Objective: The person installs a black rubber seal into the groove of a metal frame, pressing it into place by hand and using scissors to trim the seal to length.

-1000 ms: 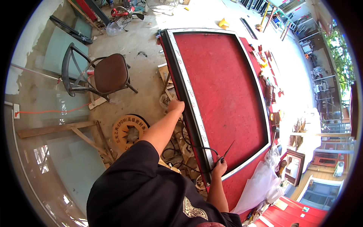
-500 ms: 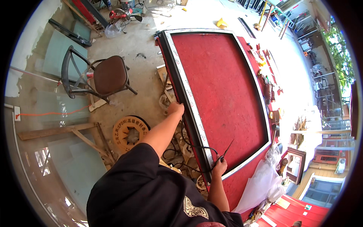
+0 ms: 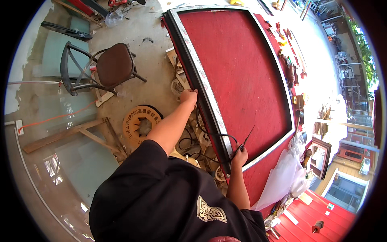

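Note:
A large rectangular frame [image 3: 203,80], black with white film strips along its faces, lies on a red-covered table [image 3: 242,76]. My left hand [image 3: 188,98] is closed at the frame's near-left outer edge, fingers pressed around a thin black rubber strip [image 3: 209,133]. From there the strip loops down and across the frame's corner toward my right hand [image 3: 240,155]. That hand is closed on black-handled scissors [image 3: 249,135], their thin blades pointing away over the red surface. Part of the strip runs beside the right hand; whether its fingers also hold it is hidden.
On the floor at left stand a brown-seated chair [image 3: 115,65] and a round cardboard reel [image 3: 139,126]. Glass panes [image 3: 82,173] lean by a wooden trestle [image 3: 64,135]. Tools [image 3: 288,66] line the table's right side, near clear plastic sheeting [image 3: 278,177]. Loose black strip [image 3: 186,141] hangs below.
The view has shifted, so the frame and table sit higher in the picture. Both hands keep their grips at about the same places along the frame.

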Available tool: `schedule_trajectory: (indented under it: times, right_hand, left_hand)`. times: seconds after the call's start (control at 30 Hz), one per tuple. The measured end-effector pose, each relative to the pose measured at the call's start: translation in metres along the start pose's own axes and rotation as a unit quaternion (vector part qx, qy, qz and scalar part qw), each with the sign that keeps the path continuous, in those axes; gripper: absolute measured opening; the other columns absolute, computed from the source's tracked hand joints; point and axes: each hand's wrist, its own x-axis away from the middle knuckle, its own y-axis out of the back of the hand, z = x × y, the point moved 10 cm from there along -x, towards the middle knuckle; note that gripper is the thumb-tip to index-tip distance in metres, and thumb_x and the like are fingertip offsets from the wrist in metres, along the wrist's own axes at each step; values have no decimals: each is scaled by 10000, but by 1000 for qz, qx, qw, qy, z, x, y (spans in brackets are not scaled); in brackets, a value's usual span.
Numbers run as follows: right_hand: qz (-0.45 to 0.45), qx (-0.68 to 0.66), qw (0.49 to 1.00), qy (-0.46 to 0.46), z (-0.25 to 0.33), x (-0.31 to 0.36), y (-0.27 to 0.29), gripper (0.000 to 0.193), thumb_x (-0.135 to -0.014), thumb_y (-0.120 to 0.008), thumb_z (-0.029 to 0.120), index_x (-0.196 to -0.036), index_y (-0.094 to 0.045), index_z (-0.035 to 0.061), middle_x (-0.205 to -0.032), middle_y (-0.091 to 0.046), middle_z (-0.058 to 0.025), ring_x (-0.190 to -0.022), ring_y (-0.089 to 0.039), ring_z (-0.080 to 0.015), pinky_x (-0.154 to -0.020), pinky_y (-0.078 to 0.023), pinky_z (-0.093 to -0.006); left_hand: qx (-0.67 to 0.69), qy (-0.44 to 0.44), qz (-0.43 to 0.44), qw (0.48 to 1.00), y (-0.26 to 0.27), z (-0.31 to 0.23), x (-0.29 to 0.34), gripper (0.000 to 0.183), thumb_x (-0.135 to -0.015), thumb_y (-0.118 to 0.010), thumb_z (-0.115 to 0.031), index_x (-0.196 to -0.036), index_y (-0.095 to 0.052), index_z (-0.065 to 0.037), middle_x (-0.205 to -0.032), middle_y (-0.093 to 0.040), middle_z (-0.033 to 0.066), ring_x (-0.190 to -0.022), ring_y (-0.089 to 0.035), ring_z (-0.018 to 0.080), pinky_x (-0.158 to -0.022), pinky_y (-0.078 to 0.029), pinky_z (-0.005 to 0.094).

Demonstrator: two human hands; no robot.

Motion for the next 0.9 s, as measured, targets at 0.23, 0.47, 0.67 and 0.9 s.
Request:
schedule_trajectory:
  times: [0.23,0.47,0.67,0.9]
  right_hand:
    - [4,-19,999,-25,-6,5,6,571,-964,-755,526,-829,-681,-25,-654,-618,-115,-622,-575,-248,-653,-460,-434]
    - [14,-32,999,-36,-2,7,4,561,-964,-755,521,-864,-696,-28,-680,-629,-125,-652,-602,-256,-677,-470,-435]
    - [13,-15,1000,-17,4,4,-3,545,-962,-760,492,-875,-690,-42,-726,-651,-175,-686,-608,-318,-699,-478,-458]
    - [0,-50,998,-32,-28,-9,-3,514,-966,-780,463,-873,-707,-38,-701,-646,-133,-648,-587,-251,-660,-464,-438]
  left_hand:
    - [18,24,33,999,-16,3,14,248,-1008,-765,-220,-1040,-654,-1,-860,-681,85,-724,-655,198,-607,-542,352]
    - [114,88,79,986,-23,23,18,350,-942,-823,-277,-1125,-698,-7,-1036,-778,157,-928,-731,372,-839,-569,477]
    - [50,15,5,999,-8,26,11,196,-964,-779,-163,-976,-661,-7,-845,-700,105,-696,-659,237,-598,-525,409]
    - [89,38,41,994,-20,29,23,209,-959,-791,-147,-1022,-655,-2,-835,-712,112,-667,-675,212,-565,-541,373]
